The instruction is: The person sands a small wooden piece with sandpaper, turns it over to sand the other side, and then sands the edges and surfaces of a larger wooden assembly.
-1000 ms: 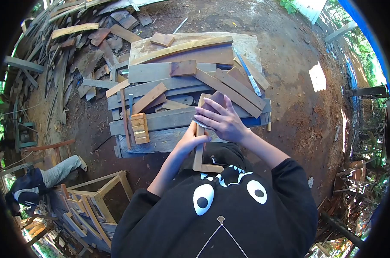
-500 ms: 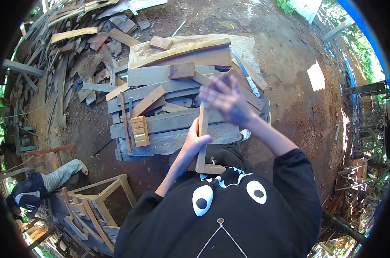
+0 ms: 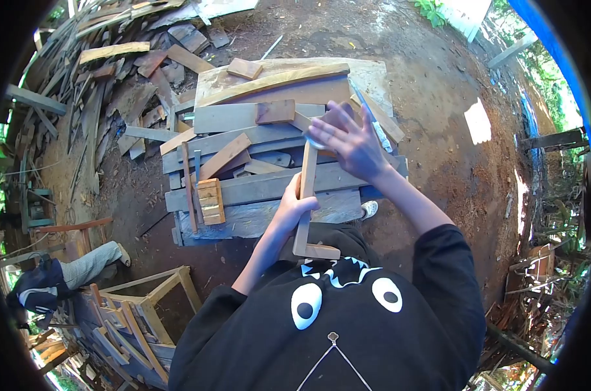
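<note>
My left hand (image 3: 294, 207) is wrapped around the long leg of an L-shaped wooden piece (image 3: 306, 186), its thumb lying across the near face. The short leg of that piece points right, close to the front of my black shirt. Over the upper end of the long leg is my right hand (image 3: 355, 146), fingers stretched and spread, slightly blurred. A thin pale-blue edge shows beneath its fingertips; I cannot tell what it is. Behind both hands lies a low bench of grey planks (image 3: 256, 186) with loose wood offcuts on it.
A slatted wooden block (image 3: 211, 201) sits at the bench's left front. A blue-and-white handsaw-like strip (image 3: 376, 127) lies at the right. Scrap wood (image 3: 113, 85) is heaped at the upper left. Lower left, a person (image 3: 67, 277) is beside a wooden frame (image 3: 152, 293).
My right hand has shifted slightly right and down, its fingers still spread over the piece's upper end. The left hand keeps its hold, with the wood moved only slightly.
</note>
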### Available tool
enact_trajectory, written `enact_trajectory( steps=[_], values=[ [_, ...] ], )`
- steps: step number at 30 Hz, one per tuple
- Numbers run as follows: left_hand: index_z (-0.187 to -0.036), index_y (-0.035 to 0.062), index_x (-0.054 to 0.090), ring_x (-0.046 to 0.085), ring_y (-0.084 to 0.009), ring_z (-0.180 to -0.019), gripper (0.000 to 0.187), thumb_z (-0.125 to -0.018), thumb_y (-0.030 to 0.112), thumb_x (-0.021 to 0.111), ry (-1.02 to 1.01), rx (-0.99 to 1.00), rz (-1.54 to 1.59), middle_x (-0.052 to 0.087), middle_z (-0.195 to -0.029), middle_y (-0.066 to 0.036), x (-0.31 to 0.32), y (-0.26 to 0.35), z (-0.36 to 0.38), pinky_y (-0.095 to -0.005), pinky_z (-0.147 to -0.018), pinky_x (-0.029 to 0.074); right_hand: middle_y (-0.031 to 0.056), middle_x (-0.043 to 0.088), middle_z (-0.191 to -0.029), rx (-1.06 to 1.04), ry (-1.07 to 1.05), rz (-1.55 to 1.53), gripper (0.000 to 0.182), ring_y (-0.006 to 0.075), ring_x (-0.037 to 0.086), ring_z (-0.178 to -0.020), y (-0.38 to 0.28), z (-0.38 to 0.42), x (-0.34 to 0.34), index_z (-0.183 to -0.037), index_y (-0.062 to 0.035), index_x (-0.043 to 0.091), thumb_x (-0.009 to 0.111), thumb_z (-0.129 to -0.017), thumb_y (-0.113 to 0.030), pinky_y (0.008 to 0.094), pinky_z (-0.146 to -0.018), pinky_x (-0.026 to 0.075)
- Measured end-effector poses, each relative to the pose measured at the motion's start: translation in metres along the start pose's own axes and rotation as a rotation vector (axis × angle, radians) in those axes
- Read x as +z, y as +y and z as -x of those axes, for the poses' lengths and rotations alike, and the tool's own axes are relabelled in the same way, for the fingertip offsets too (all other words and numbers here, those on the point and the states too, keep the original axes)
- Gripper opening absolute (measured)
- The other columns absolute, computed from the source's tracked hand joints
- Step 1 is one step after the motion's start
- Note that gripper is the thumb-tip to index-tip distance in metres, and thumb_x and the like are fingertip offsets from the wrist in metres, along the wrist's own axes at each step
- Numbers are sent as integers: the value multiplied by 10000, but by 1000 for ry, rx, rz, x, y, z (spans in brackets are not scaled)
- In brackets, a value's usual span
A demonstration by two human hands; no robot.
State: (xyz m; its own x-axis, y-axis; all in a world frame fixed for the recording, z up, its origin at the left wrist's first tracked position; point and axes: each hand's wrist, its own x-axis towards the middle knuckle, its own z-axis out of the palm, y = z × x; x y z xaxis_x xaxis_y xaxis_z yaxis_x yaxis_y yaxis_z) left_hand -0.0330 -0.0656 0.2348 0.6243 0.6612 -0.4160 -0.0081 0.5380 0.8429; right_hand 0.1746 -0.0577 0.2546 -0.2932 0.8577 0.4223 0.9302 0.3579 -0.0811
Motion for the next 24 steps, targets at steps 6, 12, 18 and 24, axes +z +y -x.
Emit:
enact_trajectory(
  steps=[6, 12, 18, 24],
  values=[
    [-1198, 25, 424, 463, -97, -466, 608, -612, 64, 587, 50, 49, -20, 462, -721, -35, -2, 2, -7, -230, -425, 391, -64, 557, -1306, -156, -30, -74, 418, 212, 395, -1328, -26, 7, -5, -1253, -254, 578, 505, -868, -108, 571, -1096, 21],
    [-1156, 36, 439, 475, -103, -495, 580, -601, 71, 605, 72, 58, -26, 466, -758, -38, 2, 10, -8, -232, -433, 396, -28, 560, -1307, -139, -2, -28, 425, 220, 383, -1337, -29, 2, 1, -1245, -237, 590, 508, -853, -93, 562, -1104, -21],
    [-1128, 40, 451, 471, -104, -512, 544, -609, 86, 607, 92, 53, -39, 469, -755, -38, 3, 10, -8, -232, -444, 394, -16, 560, -1307, -6, 34, 2, 413, 231, 390, -1331, -12, -10, 5, -1254, -204, 583, 513, -857, -116, 582, -1096, -13],
    [-1210, 25, 433, 468, -101, -528, 621, -614, 91, 596, 90, 5, 23, 474, -738, -47, -3, 8, -11, -234, -450, 381, -14, 565, -1301, -63, 27, -26, 420, 246, 383, -1336, -18, -2, 13, -1261, -202, 581, 500, -861, -103, 591, -1094, -8]
  ],
)
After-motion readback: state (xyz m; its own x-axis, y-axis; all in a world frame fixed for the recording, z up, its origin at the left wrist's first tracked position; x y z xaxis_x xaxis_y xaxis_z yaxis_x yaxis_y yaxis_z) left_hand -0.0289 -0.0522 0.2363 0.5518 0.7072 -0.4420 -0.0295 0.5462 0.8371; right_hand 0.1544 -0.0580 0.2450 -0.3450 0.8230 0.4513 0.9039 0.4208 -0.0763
